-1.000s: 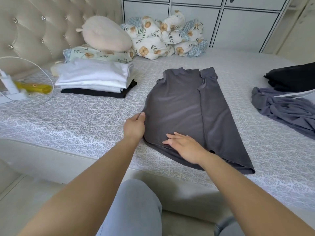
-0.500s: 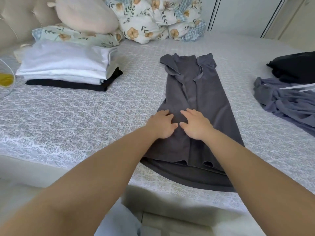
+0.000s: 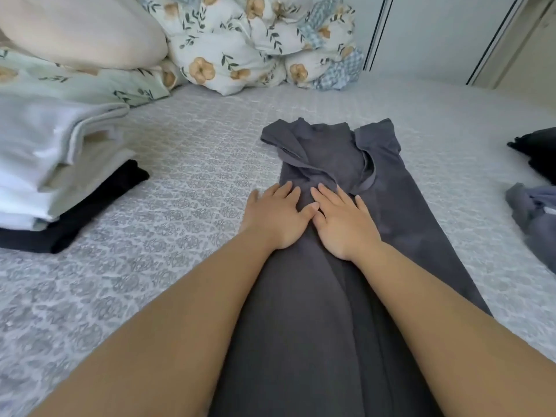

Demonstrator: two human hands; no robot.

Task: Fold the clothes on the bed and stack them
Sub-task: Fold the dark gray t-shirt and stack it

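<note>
Grey shirt (image 3: 388, 236), one, under two flat hands, left (image 3: 275, 216) and right (image 3: 343, 222), thumbs touching; one folded stack (image 3: 54, 164) beside.

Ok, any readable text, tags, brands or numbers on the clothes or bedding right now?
None. The dark grey shirt under both hands, the folded stack, the floral quilt and the patterned bedsheet show no words, labels or numbers in this view.

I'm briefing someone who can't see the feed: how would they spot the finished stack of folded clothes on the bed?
Start at the floral pillows along the far side of the bed. Just in front of them, to the left of the dark grey shirt under both hands, sits the folded stack. It is the only neat pile: white layers on a black bottom piece.
</note>
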